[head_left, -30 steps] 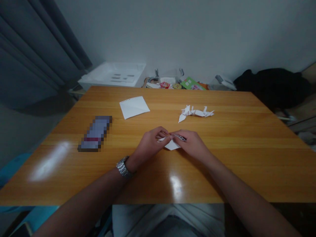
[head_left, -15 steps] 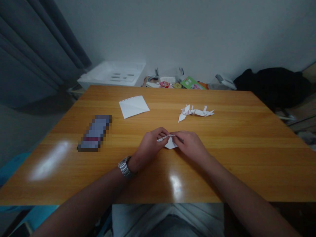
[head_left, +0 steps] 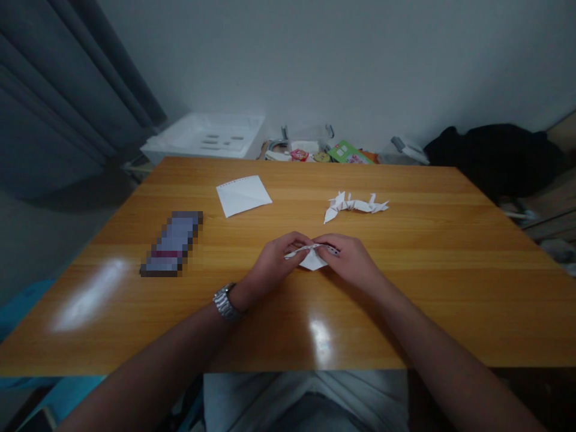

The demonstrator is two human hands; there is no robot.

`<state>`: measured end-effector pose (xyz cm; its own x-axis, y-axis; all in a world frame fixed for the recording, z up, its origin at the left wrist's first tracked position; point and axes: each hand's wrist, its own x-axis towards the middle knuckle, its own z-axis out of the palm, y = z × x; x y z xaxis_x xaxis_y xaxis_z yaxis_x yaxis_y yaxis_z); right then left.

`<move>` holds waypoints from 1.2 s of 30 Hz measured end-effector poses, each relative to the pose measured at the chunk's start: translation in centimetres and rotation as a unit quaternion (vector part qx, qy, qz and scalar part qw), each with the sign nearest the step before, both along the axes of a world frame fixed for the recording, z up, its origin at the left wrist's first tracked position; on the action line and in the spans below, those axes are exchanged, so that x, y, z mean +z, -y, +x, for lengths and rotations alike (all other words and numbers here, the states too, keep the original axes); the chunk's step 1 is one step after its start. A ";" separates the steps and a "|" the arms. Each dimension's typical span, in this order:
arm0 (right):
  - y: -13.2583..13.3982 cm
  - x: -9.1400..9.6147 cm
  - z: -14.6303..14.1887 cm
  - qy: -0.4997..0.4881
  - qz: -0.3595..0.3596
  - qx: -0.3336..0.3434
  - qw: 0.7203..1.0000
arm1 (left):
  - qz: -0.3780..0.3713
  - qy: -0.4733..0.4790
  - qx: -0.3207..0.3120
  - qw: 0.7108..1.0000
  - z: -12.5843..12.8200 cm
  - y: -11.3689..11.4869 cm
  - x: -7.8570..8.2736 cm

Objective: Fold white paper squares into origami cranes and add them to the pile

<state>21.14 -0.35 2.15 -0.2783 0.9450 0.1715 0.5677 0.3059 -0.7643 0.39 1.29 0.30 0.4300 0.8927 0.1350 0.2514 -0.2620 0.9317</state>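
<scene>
Honey-toned wooden counter (head_left: pixel 405 312) under everything: a pixelated oblong (head_left: pixel 171 244), too blurred to name, toward the left; a flat white paper sheet (head_left: pixel 243 196) at the far middle; a creased white paper figure (head_left: pixel 355 205) off to the right. Nearer the front edge, left hand (head_left: pixel 272 267), with a metal wristwatch (head_left: pixel 226 303), and right hand (head_left: pixel 351 261) nearly touching, fingers (head_left: pixel 326 243) of both clamped together on a small folded white paper (head_left: pixel 312 260) between them.

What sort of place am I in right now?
Probably a room at home: a wooden table, a long grey curtain, and colourful packets piled by the wall.
</scene>
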 end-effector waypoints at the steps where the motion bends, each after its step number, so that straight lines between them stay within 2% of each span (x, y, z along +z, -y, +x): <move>1: 0.0 0.1 0.0 -0.014 -0.009 0.005 1.000 | 0.002 -0.001 0.003 1.000 0.0 0.0 0.1; 8: 0.2 0.6 0.5 -0.086 -0.069 0.023 0.994 | 0.004 -0.003 0.017 1.000 0.0 0.1 0.6; 13: 0.0 0.9 1.2 -0.117 -0.083 0.074 0.987 | 0.002 0.008 0.017 1.000 -0.3 -0.1 0.8; 21: -0.1 0.6 1.2 -0.169 -0.114 0.057 0.977 | -0.021 0.067 -0.020 0.997 -0.7 -0.3 1.3; 26: -0.1 0.2 1.1 -0.158 -0.098 0.019 0.982 | -0.047 0.099 -0.031 0.993 -0.6 0.0 1.8; 36: -0.2 -0.3 1.1 -0.144 -0.045 -0.007 0.988 | -0.014 0.073 0.016 0.997 -0.3 -0.1 1.5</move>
<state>22.26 -0.14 1.85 -0.2176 0.9633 0.1569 0.3254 0.2232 -0.9189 0.13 1.40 1.83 0.3790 0.9097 0.1697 0.1207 -0.2304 0.9656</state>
